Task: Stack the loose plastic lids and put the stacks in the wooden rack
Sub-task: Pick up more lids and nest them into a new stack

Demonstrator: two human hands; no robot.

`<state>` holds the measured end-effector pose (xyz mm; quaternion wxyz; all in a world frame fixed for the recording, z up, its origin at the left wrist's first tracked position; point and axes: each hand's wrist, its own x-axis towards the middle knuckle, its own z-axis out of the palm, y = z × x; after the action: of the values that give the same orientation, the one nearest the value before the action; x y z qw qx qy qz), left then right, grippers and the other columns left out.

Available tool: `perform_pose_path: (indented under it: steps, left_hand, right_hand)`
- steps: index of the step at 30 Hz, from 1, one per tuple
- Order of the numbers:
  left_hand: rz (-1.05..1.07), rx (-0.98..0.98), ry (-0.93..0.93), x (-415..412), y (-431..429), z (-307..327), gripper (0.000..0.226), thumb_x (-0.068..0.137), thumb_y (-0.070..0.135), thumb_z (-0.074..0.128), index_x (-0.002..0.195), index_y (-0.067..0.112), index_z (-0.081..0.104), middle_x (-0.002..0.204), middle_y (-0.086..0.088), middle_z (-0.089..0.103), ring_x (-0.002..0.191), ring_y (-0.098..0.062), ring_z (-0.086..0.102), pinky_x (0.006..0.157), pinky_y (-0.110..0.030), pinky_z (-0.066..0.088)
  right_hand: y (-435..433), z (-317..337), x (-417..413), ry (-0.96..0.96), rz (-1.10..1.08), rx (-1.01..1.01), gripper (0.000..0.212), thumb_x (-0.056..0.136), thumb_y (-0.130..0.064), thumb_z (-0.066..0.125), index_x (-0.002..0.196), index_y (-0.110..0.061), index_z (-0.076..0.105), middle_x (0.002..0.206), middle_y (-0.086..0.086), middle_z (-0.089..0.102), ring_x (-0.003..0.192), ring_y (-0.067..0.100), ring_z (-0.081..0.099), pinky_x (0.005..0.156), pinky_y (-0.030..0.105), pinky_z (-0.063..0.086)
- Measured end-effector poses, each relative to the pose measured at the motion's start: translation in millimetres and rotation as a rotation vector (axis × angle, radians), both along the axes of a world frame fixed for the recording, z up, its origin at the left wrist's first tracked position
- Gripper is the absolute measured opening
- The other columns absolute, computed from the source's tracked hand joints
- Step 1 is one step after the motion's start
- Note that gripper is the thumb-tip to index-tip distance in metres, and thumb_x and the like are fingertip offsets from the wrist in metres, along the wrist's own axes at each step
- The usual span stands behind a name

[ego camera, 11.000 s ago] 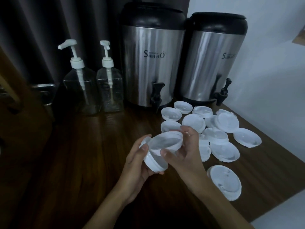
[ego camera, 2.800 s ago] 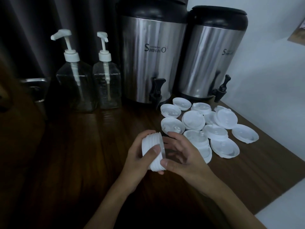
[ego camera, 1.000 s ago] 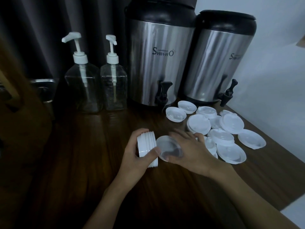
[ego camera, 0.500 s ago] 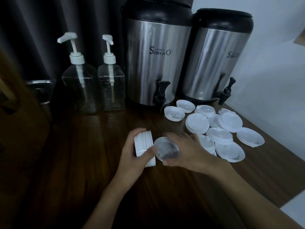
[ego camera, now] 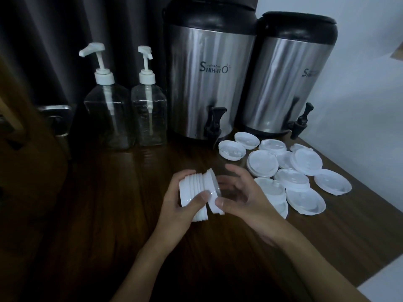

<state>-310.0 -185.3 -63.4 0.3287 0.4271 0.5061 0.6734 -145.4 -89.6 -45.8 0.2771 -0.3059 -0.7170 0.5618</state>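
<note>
A steel SHIH-HO dispenser [ego camera: 207,83] is stood at the counter's back. A second dispenser [ego camera: 287,83] is set to its right and two clear pump bottles [ego camera: 109,118] to its left. Loose white lids [ego camera: 261,163] are scattered in front of it, rightward. Nearer the person, in front of it, a sideways lid stack [ego camera: 192,192] is gripped by the left hand [ego camera: 181,211]. A tilted lid [ego camera: 214,192] at the stack's end is pinched by the curled right hand [ego camera: 244,201].
</note>
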Motion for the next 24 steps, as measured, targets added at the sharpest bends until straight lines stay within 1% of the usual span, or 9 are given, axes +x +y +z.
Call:
perform_pose_path:
  steps: [4, 8, 10, 13, 16, 19, 20, 23, 24]
  left_hand:
    - [-0.007, 0.019, -0.019, 0.3, -0.8, 0.6, 0.04, 0.072, 0.049, 0.073, 0.107, 0.059, 0.059, 0.104, 0.029, 0.063, 0.099, 0.001, 0.066, 0.067, -0.024, 0.059]
    - [-0.016, 0.023, 0.007, 1.7, -0.7, 2.2, 0.038, 0.073, 0.048, 0.072, 0.105, 0.062, 0.058, 0.104, 0.031, 0.062, 0.099, 0.005, 0.064, 0.07, -0.02, 0.058]
    - [-0.021, 0.025, 0.01, 2.2, -0.7, 2.7, 0.038, 0.073, 0.047, 0.073, 0.104, 0.062, 0.058, 0.102, 0.032, 0.062, 0.097, 0.006, 0.063, 0.071, -0.021, 0.058]
    - [-0.035, 0.026, -0.015, 2.1, -1.4, 2.3, 0.038, 0.07, 0.05, 0.071, 0.106, 0.058, 0.059, 0.102, 0.029, 0.063, 0.097, 0.003, 0.065, 0.07, -0.022, 0.058]
    - [-0.038, 0.025, -0.011, 2.6, -1.3, 3.1, 0.04, 0.069, 0.049, 0.07, 0.106, 0.058, 0.059, 0.102, 0.029, 0.063, 0.097, 0.004, 0.065, 0.07, -0.02, 0.057]
    - [-0.04, 0.024, 0.006, 2.2, -1.2, 1.6, 0.041, 0.07, 0.048, 0.071, 0.107, 0.058, 0.058, 0.102, 0.031, 0.062, 0.097, 0.006, 0.064, 0.069, -0.017, 0.056]
    - [-0.044, 0.022, 0.011, 1.7, -1.0, 0.6, 0.042, 0.07, 0.048, 0.071, 0.108, 0.059, 0.057, 0.103, 0.03, 0.062, 0.098, 0.006, 0.063, 0.07, -0.017, 0.056]
    - [-0.063, 0.011, 0.022, 1.7, -1.5, -0.9, 0.043, 0.07, 0.047, 0.072, 0.109, 0.06, 0.057, 0.104, 0.03, 0.062, 0.101, 0.006, 0.063, 0.071, -0.016, 0.056]
    - [-0.069, 0.007, 0.018, 1.8, -1.2, -0.9, 0.043, 0.07, 0.047, 0.072, 0.108, 0.06, 0.057, 0.103, 0.03, 0.062, 0.1, 0.005, 0.063, 0.07, -0.016, 0.056]
  right_hand:
    - [-5.5, -6.2, -5.5, 0.03, 0.006, -0.056, 0.079, 0.067, -0.04, 0.088, 0.135, -0.045, 0.048, 0.13, -0.009, 0.065, 0.124, 0.011, 0.061, 0.094, 0.037, 0.057]
    - [-8.1, -9.1, -8.7, 0.024, 0.041, -0.088, 0.079, 0.066, -0.043, 0.088, 0.135, -0.044, 0.048, 0.13, -0.01, 0.065, 0.123, 0.01, 0.061, 0.093, 0.031, 0.056]
    - [-9.7, -9.6, -10.5, 0.017, 0.05, -0.089, 0.084, 0.067, -0.043, 0.088, 0.14, -0.039, 0.045, 0.132, -0.01, 0.064, 0.124, 0.01, 0.061, 0.092, 0.029, 0.056]
    - [-10.6, -8.5, -12.5, -0.01, 0.059, -0.073, 0.099, 0.066, -0.05, 0.088, 0.149, -0.03, 0.038, 0.134, -0.012, 0.062, 0.126, 0.009, 0.059, 0.094, 0.03, 0.056]
    - [-10.2, -6.0, -13.1, -0.042, 0.074, -0.042, 0.104, 0.063, -0.058, 0.088, 0.149, -0.036, 0.034, 0.134, -0.014, 0.061, 0.126, 0.008, 0.058, 0.101, 0.033, 0.053]
    - [-10.6, -4.5, -13.9, -0.058, 0.101, -0.01, 0.106, 0.065, -0.058, 0.087, 0.152, -0.033, 0.032, 0.139, -0.013, 0.057, 0.129, 0.009, 0.057, 0.104, 0.038, 0.052]
    - [-10.6, -3.7, -13.5, -0.06, 0.116, 0.001, 0.105, 0.066, -0.057, 0.087, 0.152, -0.033, 0.032, 0.141, -0.014, 0.055, 0.13, 0.01, 0.056, 0.104, 0.039, 0.052]
    - [-10.4, 1.1, -11.3, -0.074, 0.169, 0.056, 0.092, 0.07, -0.049, 0.086, 0.146, -0.045, 0.035, 0.144, -0.02, 0.051, 0.132, 0.009, 0.054, 0.101, 0.034, 0.054]
    - [-10.3, 2.6, -10.9, -0.085, 0.177, 0.078, 0.088, 0.072, -0.048, 0.085, 0.146, -0.046, 0.036, 0.144, -0.019, 0.051, 0.132, 0.009, 0.054, 0.101, 0.035, 0.054]
